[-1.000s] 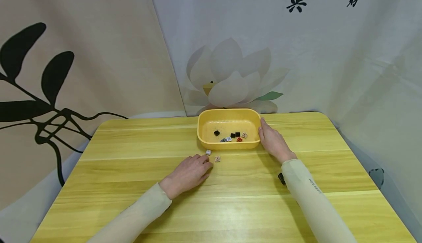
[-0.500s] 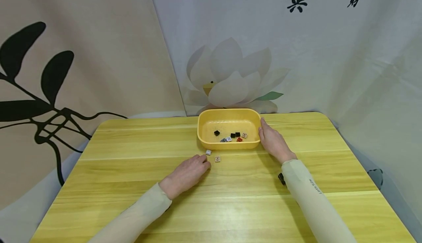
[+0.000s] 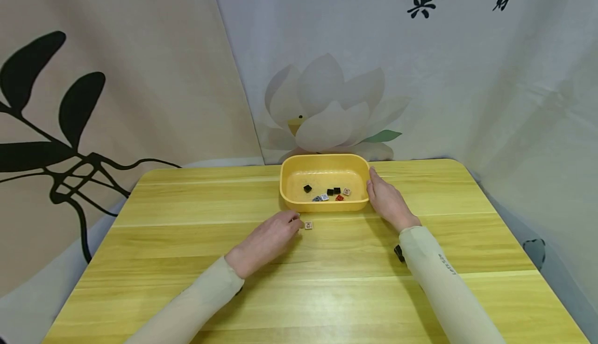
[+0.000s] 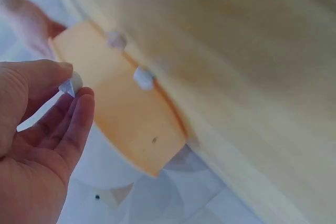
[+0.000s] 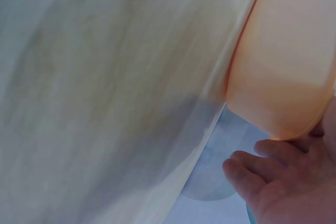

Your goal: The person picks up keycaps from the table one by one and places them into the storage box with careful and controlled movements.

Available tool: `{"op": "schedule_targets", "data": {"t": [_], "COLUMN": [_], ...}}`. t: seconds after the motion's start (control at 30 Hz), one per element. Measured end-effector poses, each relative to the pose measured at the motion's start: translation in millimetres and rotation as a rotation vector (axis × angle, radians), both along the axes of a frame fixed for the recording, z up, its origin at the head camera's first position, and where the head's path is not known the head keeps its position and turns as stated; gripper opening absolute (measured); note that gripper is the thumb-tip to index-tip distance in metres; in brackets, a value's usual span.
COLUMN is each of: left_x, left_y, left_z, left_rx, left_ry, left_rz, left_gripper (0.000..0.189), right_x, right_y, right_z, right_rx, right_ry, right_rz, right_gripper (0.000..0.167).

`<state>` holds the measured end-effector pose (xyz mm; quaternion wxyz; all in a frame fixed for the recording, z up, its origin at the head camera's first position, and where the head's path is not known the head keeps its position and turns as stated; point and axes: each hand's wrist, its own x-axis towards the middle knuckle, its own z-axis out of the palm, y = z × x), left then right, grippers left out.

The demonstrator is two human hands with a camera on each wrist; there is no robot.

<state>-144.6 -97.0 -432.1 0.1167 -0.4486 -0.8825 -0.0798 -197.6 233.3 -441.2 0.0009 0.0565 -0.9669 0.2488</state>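
My left hand (image 3: 271, 237) is over the table in front of the yellow tray's left corner. In the left wrist view its thumb and fingertips pinch a small white keycap-like piece (image 4: 72, 84). Two more pale pieces show near the tray's front edge there, one whitish piece (image 4: 143, 77) and one pinkish piece (image 4: 116, 39). In the head view one lettered pale piece (image 3: 308, 225) lies beside the left fingers; the hand hides the other. My right hand (image 3: 390, 198) rests against the right end of the tray (image 3: 324, 207), fingers extended along its wall.
Several small pieces lie in the tray, among them a black piece (image 3: 307, 189), a red piece (image 3: 339, 197) and a pale lettered piece (image 3: 347, 191). The wooden table (image 3: 336, 292) ends just behind the tray, with a printed curtain (image 3: 327, 64) beyond.
My left hand drew back slightly, then moved forward toward the tray, covering the white piece near its corner. The right hand and the tray stayed in place.
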Motion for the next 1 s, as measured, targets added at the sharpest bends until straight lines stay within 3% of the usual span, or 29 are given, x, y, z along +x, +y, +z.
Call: {"op": "schedule_targets", "data": {"t": [0.3,0.47,0.63,1.0], "left_x": [-22.5,-36.3,-49.7,-69.5], "left_y": [8.4,17.3,26.5,38.7], "left_z": [30.1,41.1,42.5,33.5], "left_rx": [0.236,0.259,0.242,0.207], "left_ry": [-0.028,-0.097,-0.107,-0.131], "left_rz": [0.017,0.064,0.078,0.137], "left_gripper": [0.015,0.015,0.016,0.017], "right_x": [-1.4,-1.1,-0.3,-0.2], "right_y": [0,0,0,0], "right_z": [-0.8,-1.1,-1.5,-1.6], "right_rx": [0.001,-0.003,-0.004,0.009], "right_ry": [-0.011,-0.011,-0.007,-0.005], "right_rz": [-0.004,-0.007,-0.010,-0.010], "right_gripper": [0.058,0.058,0.058,0.058]}}
